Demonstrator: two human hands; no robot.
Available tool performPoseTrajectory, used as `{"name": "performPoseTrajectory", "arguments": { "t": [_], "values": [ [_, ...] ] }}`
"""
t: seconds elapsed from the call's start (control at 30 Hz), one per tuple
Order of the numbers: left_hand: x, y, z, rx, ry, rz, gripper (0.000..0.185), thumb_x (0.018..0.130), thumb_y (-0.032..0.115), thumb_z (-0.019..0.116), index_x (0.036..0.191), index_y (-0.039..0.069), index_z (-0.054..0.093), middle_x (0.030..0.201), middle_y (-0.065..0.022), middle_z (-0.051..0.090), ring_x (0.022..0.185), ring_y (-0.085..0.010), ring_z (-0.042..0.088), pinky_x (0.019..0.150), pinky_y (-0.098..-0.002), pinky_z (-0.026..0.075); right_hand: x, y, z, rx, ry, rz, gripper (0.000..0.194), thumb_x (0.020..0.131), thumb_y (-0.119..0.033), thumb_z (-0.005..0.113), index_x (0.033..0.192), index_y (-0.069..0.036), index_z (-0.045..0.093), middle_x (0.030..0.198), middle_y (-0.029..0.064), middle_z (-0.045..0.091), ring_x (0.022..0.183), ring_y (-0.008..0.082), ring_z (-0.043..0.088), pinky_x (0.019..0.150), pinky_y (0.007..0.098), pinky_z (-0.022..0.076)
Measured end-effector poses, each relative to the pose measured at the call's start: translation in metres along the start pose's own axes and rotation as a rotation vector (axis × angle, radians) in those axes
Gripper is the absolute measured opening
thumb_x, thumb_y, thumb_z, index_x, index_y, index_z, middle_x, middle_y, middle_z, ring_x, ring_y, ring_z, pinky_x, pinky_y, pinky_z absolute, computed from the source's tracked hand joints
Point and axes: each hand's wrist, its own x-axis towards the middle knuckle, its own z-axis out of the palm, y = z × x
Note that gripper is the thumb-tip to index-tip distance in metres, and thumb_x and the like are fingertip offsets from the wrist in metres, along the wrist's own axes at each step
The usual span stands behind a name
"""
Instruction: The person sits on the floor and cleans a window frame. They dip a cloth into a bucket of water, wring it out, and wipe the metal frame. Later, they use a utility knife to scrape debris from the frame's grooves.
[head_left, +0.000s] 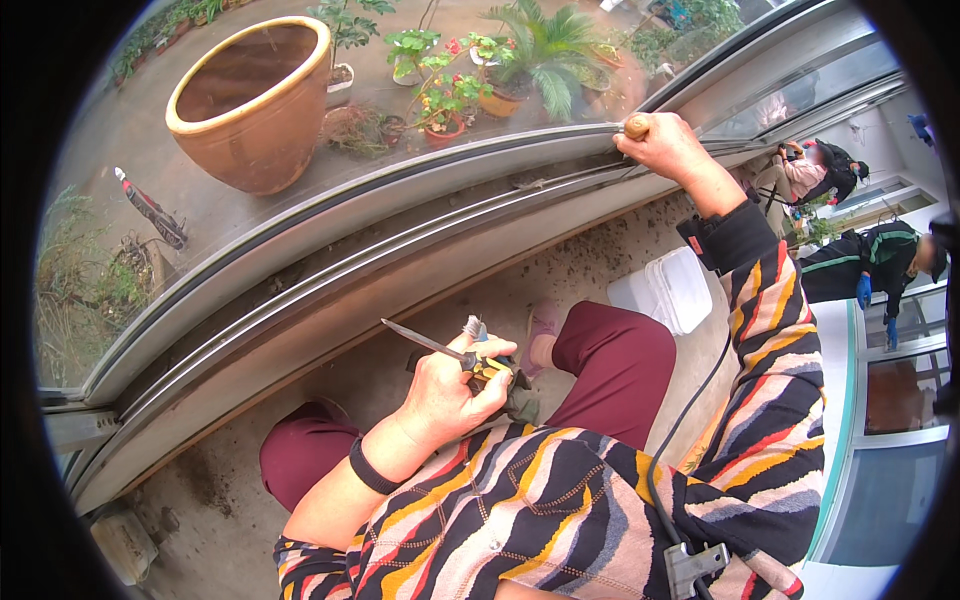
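My left hand (450, 397) is closed around a pointed metal tool (424, 337) with a black and yellow handle, held together with a small brush-like item (474, 327) and a grey-green cloth (523, 406). It is in front of my chest, above my lap. My right hand (664, 146) grips the rounded wooden handle (637, 127) of a tool at the window frame; the tool's working end is mostly hidden at the frame. Dirt lies along the window track (315, 277) below the glass.
A white plastic bucket (679, 292) lies by my right knee. A pale container (124, 547) is at the lower left. Two people sit or crouch far right, and another person in blue gloves (864, 291) bends nearby. A large clay pot (247, 112) and plants stand beyond the glass.
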Motion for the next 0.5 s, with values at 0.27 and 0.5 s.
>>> {"name": "performPoseTrajectory", "arguments": {
  "t": [0.27, 0.5],
  "values": [
    [-0.003, 0.002, -0.001, -0.03, -0.004, -0.011, 0.03, 0.079, 0.016, 0.07, 0.106, 0.004, 0.071, 0.095, -0.0182, 0.068, 0.078, -0.031, 0.071, 0.073, -0.0357, 0.057, 0.005, 0.001, 0.003, 0.269, -0.131, 0.213, 0.016, 0.077, -0.019, 0.068, 0.084, -0.005, 0.069, 0.066, 0.007, 0.067, 0.058, 0.0138, 0.064, 0.056, 0.0308, 0.052],
    [0.001, 0.003, -0.002, 0.002, 0.023, 0.039, 0.03, 0.079, 0.016, 0.07, 0.106, 0.005, 0.071, 0.091, -0.0179, 0.068, 0.075, -0.0318, 0.071, 0.071, -0.0362, 0.057, -0.009, -0.047, 0.005, 1.114, -0.254, 0.025, 0.016, 0.087, -0.015, 0.066, 0.094, -0.001, 0.067, 0.08, 0.008, 0.068, 0.065, 0.0146, 0.069, 0.058, 0.0257, 0.0567]
  ]
}}
